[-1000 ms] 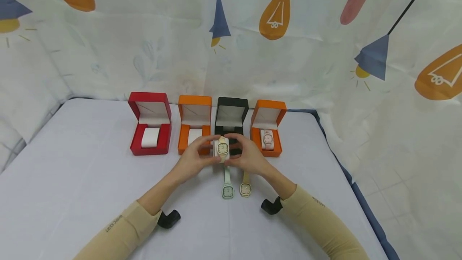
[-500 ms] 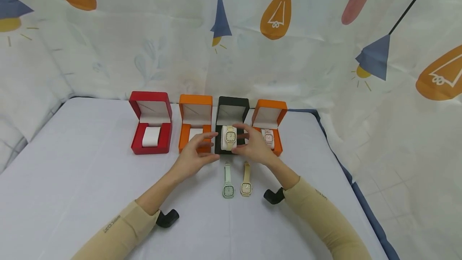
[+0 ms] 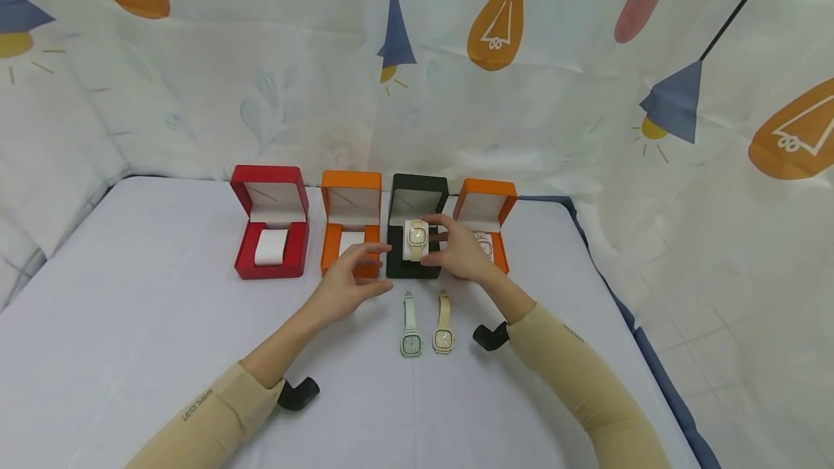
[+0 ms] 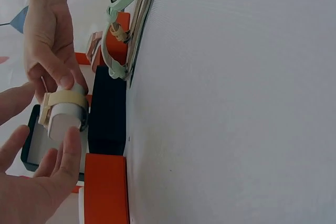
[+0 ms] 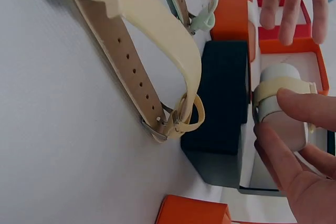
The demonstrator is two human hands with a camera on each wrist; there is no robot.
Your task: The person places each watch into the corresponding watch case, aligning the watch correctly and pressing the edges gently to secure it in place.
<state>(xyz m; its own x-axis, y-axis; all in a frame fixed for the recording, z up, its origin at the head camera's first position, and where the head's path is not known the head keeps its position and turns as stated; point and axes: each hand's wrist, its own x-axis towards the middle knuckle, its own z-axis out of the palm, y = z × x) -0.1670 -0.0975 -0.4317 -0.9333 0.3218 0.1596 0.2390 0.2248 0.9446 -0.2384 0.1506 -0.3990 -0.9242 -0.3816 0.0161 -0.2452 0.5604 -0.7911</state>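
Observation:
My right hand [image 3: 464, 248] pinches a white watch cushion [image 5: 283, 127] with a cream-strapped watch [image 3: 417, 236] wrapped round it. In the head view the cushion overlaps the open dark green box [image 3: 394, 263]; both wrist views show it above the box's opening. My left hand [image 3: 345, 284] is off to the left with fingers spread and holds nothing, close to the cushion's end in the left wrist view. On the cloth in front of the box lie a mint-green watch [image 3: 411, 344] and a yellow watch [image 3: 443, 339], straps pointing away.
At the left stand an open red box [image 3: 297, 252] and an open orange box [image 3: 331, 248], each with a white cushion. Another orange box [image 3: 500, 255] at the right holds a pink watch [image 3: 485, 243], partly behind my right hand. A patterned curtain [image 3: 430, 114] hangs behind.
The cushion with the watch has moved right and away, over the dark green box, carried by my right hand. My left hand has let go of it and drawn slightly left.

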